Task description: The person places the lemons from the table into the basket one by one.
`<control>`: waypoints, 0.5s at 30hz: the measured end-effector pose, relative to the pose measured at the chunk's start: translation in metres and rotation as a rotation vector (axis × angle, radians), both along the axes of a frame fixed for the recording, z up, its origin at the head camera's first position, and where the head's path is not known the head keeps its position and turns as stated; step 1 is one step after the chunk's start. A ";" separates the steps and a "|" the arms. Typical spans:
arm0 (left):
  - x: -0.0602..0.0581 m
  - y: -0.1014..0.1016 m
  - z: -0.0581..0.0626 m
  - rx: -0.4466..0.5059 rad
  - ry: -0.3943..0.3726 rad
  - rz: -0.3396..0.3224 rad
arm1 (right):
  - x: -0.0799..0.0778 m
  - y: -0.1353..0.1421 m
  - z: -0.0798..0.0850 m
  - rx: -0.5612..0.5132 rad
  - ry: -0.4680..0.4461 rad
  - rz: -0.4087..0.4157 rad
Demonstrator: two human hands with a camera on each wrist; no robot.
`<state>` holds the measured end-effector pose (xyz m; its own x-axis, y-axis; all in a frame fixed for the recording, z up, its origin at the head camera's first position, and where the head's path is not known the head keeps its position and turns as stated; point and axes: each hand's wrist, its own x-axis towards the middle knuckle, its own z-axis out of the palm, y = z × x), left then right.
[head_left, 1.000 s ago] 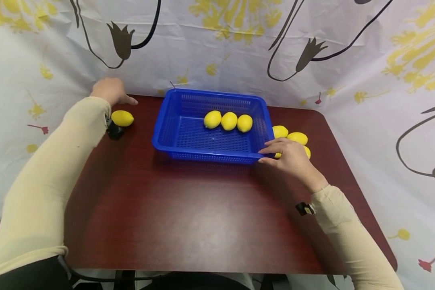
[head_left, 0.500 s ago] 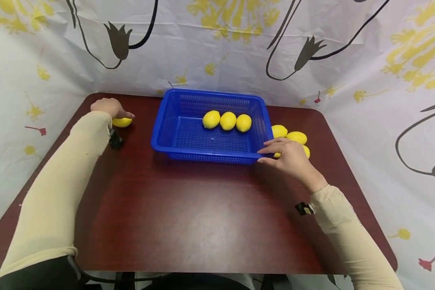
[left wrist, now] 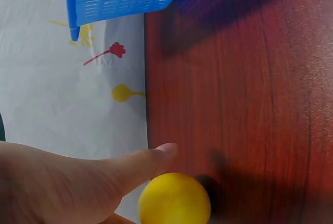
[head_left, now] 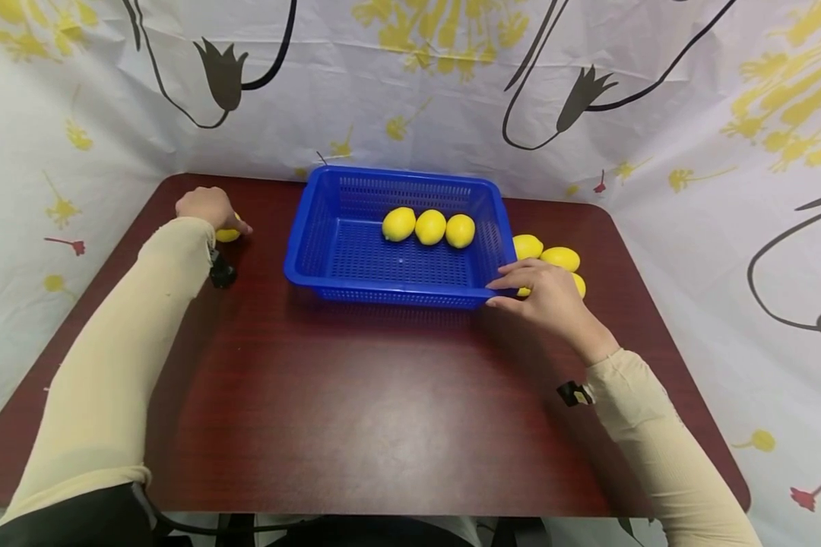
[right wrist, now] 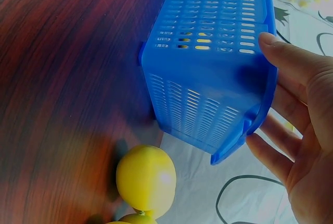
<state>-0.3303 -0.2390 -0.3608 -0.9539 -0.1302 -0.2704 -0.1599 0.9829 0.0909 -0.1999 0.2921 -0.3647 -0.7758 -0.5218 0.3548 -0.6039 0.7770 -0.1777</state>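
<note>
At the far left of the table, my left hand (head_left: 207, 207) is round a yellow lemon (head_left: 228, 234), holding it between thumb and fingers. In the left wrist view the thumb lies along the lemon (left wrist: 175, 201), while most of the fingers are hidden. A blue plastic basket (head_left: 400, 287) stands at the back middle, with three lemons (head_left: 431, 227) in a row inside. My right hand (head_left: 547, 295) pinches its near right corner; in the right wrist view the thumb is outside the rim (right wrist: 271, 86) and the fingers reach over it.
Several lemons (head_left: 560, 259) lie on the table right of the basket, partly hidden by my right hand. A white patterned sheet (head_left: 410, 91) hangs behind and beside the dark red table (head_left: 356, 410).
My left hand has come down from beyond the lone lemon onto it and taken hold of it. The right hand stays at the basket's corner; the basket has not moved.
</note>
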 end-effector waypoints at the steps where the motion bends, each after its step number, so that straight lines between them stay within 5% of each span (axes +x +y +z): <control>1: 0.000 -0.001 -0.002 0.005 0.008 0.001 | 0.000 0.000 0.000 -0.002 0.001 0.000; 15: 0.002 -0.002 -0.014 0.036 0.046 -0.006 | 0.001 -0.001 -0.001 -0.006 0.008 0.002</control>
